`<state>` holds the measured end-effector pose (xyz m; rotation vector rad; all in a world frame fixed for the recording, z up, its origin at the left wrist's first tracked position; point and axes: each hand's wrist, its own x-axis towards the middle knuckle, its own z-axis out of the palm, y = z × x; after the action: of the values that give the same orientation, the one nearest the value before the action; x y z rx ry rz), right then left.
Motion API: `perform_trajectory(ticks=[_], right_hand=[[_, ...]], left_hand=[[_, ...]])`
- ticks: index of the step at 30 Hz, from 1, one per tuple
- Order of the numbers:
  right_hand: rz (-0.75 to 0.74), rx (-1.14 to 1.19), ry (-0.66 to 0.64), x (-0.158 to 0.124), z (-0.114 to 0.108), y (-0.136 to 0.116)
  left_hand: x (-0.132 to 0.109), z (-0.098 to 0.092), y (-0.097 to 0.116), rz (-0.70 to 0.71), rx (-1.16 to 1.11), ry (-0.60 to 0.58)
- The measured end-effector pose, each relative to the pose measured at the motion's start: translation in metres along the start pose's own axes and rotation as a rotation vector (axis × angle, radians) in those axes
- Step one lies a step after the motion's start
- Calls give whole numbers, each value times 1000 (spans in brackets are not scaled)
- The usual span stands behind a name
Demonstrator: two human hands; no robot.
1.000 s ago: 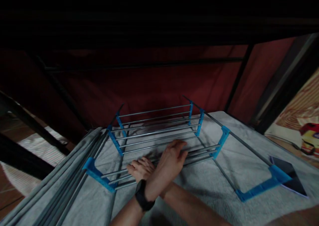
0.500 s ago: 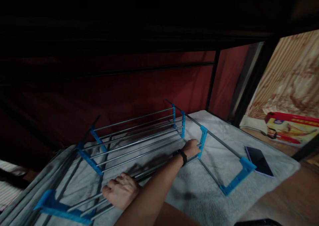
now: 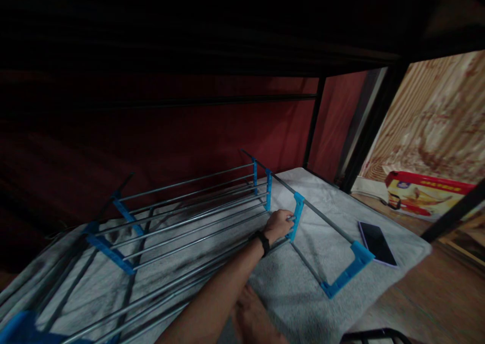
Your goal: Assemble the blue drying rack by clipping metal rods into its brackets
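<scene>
A rack of thin grey metal tubes (image 3: 197, 216) with blue plastic brackets lies across the bedding. My left hand (image 3: 279, 224), with a black band on its wrist, reaches across to the right and closes around a tube end at a blue bracket (image 3: 297, 213). Partly behind my left forearm, low in the middle, is my right hand (image 3: 252, 311); its fingers are hidden and blurred. Nearer me, several tubes run from that bracket area down to another blue bracket (image 3: 22, 329), cut off at the lower left. An end bracket (image 3: 350, 271) stands at the right, its tube slots bare.
A phone (image 3: 377, 243) lies on the grey-white blanket (image 3: 303, 303) right of the rack. Dark metal frame posts (image 3: 373, 127) and an overhead beam enclose the space, with a red cloth (image 3: 189, 142) behind. A red and yellow box (image 3: 424, 195) sits beyond, at the right.
My right hand has left the near tubes at the lower left and drawn back right, under my left forearm. My left hand stays at the bracket. The view has shifted slightly right.
</scene>
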<state>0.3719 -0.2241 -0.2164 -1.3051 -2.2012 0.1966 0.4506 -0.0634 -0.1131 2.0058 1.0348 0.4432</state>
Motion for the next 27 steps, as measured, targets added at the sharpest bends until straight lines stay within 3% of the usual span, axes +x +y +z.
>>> perform_trajectory(ticks=[2,5,7,10,15,27], right_hand=[[176,90,195,-23,-11,38],[506,216,596,-33,-40,98],[623,220,714,-27,-61,133],[677,260,745,-9,-85,166],[660,383,673,14,-98,168],[711,324,635,16,-107,155]], left_hand=[[-1,1,0,-2,4,-3],[0,2,-1,6,15,12],[1,2,-1,6,28,24],[2,3,-2,7,39,25],[2,2,-3,22,22,6],[-5,-1,-6,0,-8,27]])
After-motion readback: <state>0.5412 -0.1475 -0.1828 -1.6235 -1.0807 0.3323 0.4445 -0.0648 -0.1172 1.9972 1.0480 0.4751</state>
